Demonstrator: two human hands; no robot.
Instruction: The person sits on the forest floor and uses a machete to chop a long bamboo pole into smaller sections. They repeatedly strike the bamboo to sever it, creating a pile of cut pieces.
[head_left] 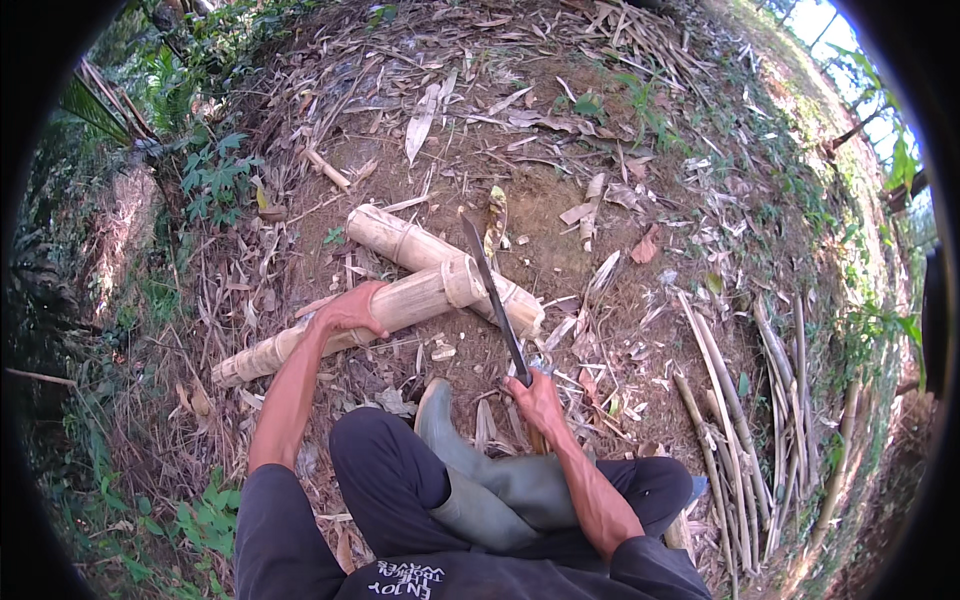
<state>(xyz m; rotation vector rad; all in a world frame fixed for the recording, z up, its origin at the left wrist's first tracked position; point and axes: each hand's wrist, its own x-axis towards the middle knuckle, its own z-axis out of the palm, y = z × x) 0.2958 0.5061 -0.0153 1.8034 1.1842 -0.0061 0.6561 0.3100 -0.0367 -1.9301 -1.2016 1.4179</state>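
My left hand [351, 308] is wrapped over a thick, pale bamboo pole section [416, 298], gripping it near its middle. This section lies aslant, its right end resting on a second bamboo section [402, 239] that crosses beneath it on the ground. In my right hand [540, 398] is a machete [487, 277] with a long dark blade, held by its handle, most of which my fingers hide. The blade points away from me and passes just beside the right end of the upper bamboo, over the lower one. Whether blade and bamboo touch, I cannot tell.
Below the bamboo are my crossed legs in grey-green rubber boots [490, 480]. To the right lies a bundle of long thin sticks [735, 430]. Dry leaves and chips litter the sloping earth, with a short bamboo piece [328, 169] farther off. Green plants [215, 175] grow at left.
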